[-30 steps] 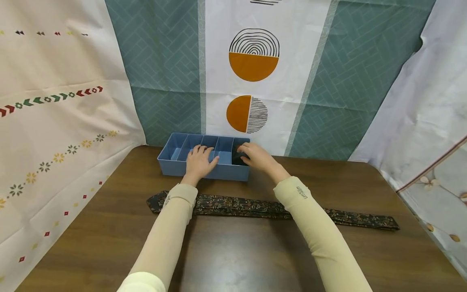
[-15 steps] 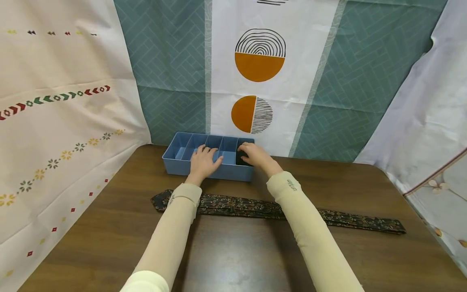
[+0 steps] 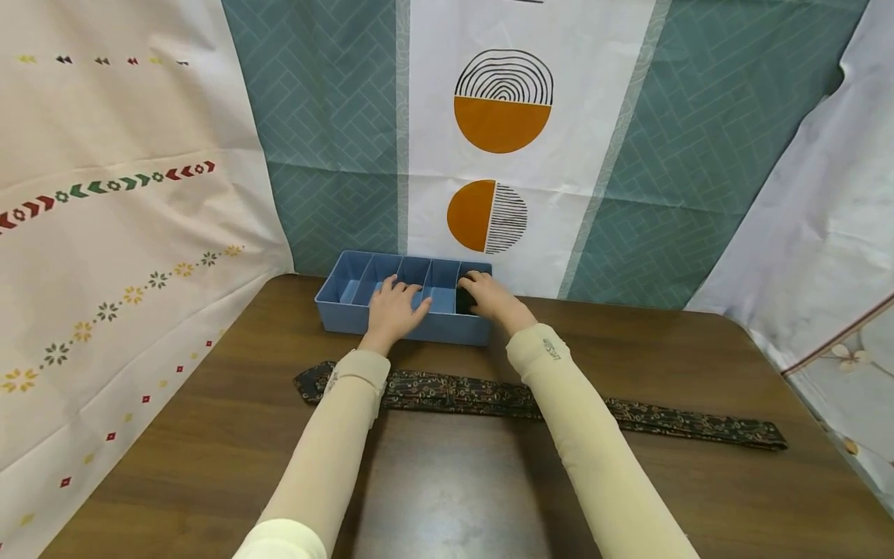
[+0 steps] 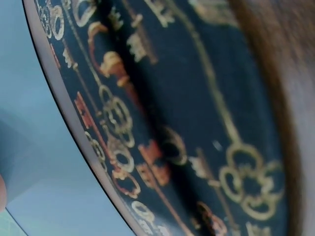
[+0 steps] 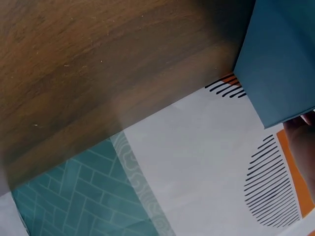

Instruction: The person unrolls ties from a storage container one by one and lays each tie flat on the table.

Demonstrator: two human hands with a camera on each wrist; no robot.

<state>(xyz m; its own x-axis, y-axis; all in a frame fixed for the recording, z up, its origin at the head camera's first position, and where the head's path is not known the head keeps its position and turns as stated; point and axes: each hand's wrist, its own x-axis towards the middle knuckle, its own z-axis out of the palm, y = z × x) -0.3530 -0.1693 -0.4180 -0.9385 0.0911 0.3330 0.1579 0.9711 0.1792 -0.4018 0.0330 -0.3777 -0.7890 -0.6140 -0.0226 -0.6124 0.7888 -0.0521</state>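
A blue box (image 3: 391, 321) split into several compartments stands at the back of the table. My left hand (image 3: 393, 312) lies over its front edge, fingers spread above the middle compartments and holding nothing. The fingers of my right hand (image 3: 492, 301) reach into the rightmost compartment and curl round a dark thing (image 3: 464, 300), whose kind is mostly hidden. In front of the box a folded dark necktie (image 3: 447, 394) lies lengthwise, crossed by both forearms. The left wrist view shows its print of keys up close on the necktie (image 4: 162, 123).
Patterned cloth (image 3: 335, 155) hangs right behind the box, and a cream cloth (image 3: 140, 233) hangs at the left. A pale cloth (image 3: 838, 256) borders the right side. The brown wooden table (image 3: 447, 481) extends in front of the necktie.
The head view has shifted slightly, so everything appears a little further right. My right forearm has turned slightly inward; its hand stays at the rightmost compartment. The left hand stays over the box.
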